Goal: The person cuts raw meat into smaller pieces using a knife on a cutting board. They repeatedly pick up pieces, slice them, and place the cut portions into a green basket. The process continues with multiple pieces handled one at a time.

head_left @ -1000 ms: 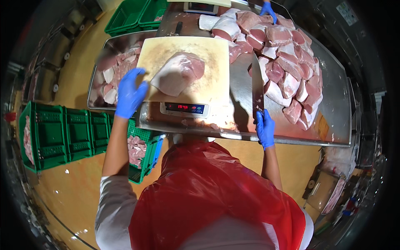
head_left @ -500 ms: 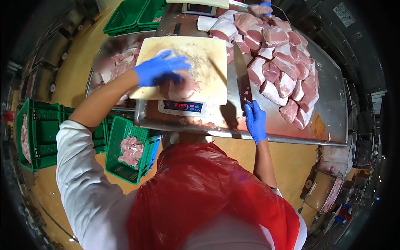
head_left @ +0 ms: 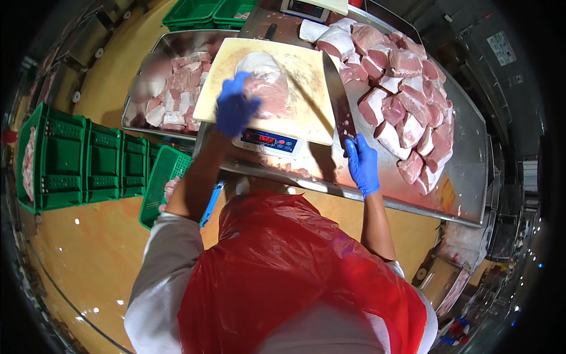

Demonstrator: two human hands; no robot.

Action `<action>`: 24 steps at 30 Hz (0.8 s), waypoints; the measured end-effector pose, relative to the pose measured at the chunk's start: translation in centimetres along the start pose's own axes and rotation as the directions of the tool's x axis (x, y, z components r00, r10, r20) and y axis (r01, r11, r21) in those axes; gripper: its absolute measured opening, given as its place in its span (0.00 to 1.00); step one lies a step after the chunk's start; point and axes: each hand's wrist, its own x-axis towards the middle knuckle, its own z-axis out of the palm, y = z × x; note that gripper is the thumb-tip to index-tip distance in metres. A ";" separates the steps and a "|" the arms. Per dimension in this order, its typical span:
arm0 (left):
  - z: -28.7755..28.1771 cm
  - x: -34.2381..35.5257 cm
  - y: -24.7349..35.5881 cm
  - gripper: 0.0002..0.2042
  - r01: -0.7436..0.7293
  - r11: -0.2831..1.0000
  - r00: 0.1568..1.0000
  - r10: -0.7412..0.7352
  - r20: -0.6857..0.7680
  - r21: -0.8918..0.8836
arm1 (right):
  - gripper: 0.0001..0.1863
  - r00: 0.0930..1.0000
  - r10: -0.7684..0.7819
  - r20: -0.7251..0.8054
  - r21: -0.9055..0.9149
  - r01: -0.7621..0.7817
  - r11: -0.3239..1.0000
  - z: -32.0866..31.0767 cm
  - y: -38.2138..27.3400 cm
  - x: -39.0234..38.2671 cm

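On the cream cutting board (head_left: 227, 59) lies a piece of pork (head_left: 268, 88), its pale fat side at the far end and pink flesh nearer me. The board rests on a digital scale (head_left: 268, 143) with a lit red display. My left hand (head_left: 237, 109), in a blue glove, is at the meat's near left edge, slightly blurred, fingers apart and not gripping it. My right hand (head_left: 361, 164), also gloved in blue, is wrapped round the handle of a large knife (head_left: 339, 97). The blade points away from me along the board's right edge, over the steel table.
Many pork pieces (head_left: 407, 106) are heaped on the steel table (head_left: 460, 183) at the right. A metal tub (head_left: 132, 109) of cut meat stands left of the board. Green crates (head_left: 62, 159) line the left, with another crate (head_left: 154, 189) near my left arm. A second knife handle (head_left: 271, 31) lies beyond the board.
My left hand has drawn back toward me from on top of the pork, uncovering more of it. The pork now lies spread farther up the board. The right hand still holds the knife; the view has shifted.
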 end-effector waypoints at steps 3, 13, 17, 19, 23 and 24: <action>-5.6 5.4 -1.3 0.29 0.411 0.911 0.754 -0.313 0.577 -0.042 | 0.12 0.995 -0.097 -0.017 -0.025 0.096 0.995 0.5 -1.3 1.8; -3.3 -2.7 -1.6 0.21 -0.102 0.988 0.979 0.079 -0.187 -0.113 | 0.10 0.961 -0.208 0.184 -0.112 0.231 0.967 6.0 -5.5 3.4; -2.7 -2.9 -0.4 0.23 -0.174 0.984 0.944 0.175 -0.279 0.027 | 0.11 0.907 -0.306 0.290 -0.175 0.365 0.914 8.8 -9.3 9.3; -2.7 -3.6 -0.4 0.22 -0.166 0.986 0.946 0.165 -0.278 0.021 | 0.12 0.876 -0.364 0.317 -0.147 0.425 0.893 10.6 -11.4 11.6; -2.5 -3.8 -0.6 0.20 -0.132 0.986 0.940 0.156 -0.305 0.099 | 0.12 0.820 -0.408 0.402 -0.157 0.501 0.851 12.4 -15.2 14.6; -2.4 -4.0 -0.7 0.20 -0.107 0.986 0.940 0.144 -0.309 0.131 | 0.12 0.800 -0.399 0.448 -0.182 0.519 0.835 12.7 -15.5 14.8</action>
